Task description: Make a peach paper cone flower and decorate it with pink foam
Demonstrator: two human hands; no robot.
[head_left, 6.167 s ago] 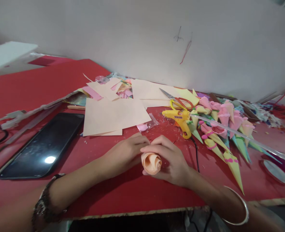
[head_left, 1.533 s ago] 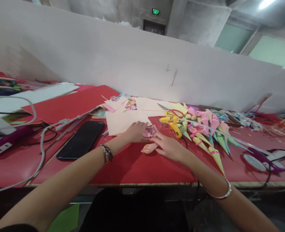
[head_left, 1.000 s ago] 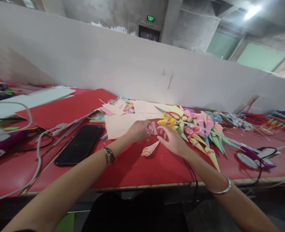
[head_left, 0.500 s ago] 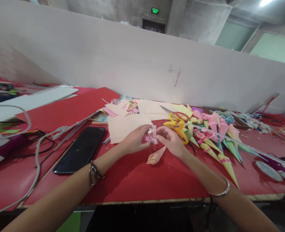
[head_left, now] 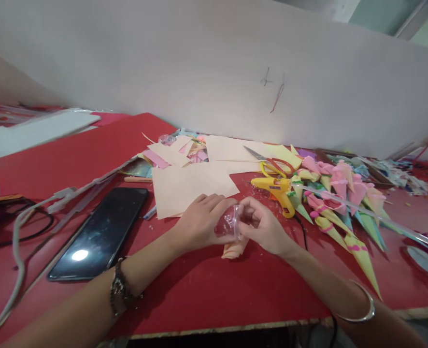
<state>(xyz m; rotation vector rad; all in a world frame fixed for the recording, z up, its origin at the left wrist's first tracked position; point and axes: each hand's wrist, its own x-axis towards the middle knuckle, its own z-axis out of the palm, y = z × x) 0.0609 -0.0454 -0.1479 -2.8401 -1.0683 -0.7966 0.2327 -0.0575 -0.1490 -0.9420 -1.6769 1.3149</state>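
Note:
Between my two hands is a small clear plastic bag (head_left: 230, 221), held up over the red table. My left hand (head_left: 203, 220) grips the bag's left side with fingers and thumb curled round it. At its right edge, the fingertips of my right hand (head_left: 263, 224) pinch the plastic. What lies inside the bag is too small to make out. A rolled peach paper cone (head_left: 234, 249) rests on the table just beneath the bag, partly covered by it and my right hand. Beyond my left hand lies a sheet of cream paper (head_left: 185, 186).
A yellow glue gun (head_left: 281, 191) with a long clear glue stick lies right of my hands, scissors (head_left: 268, 160) behind it. Pink, yellow and green paper cones (head_left: 344, 203) pile up farther right. At left are a black phone (head_left: 101, 232) and a white cable (head_left: 21, 237).
The camera has tipped down and come closer. My hands stay on the plastic bag, which now hangs over part of the peach cone.

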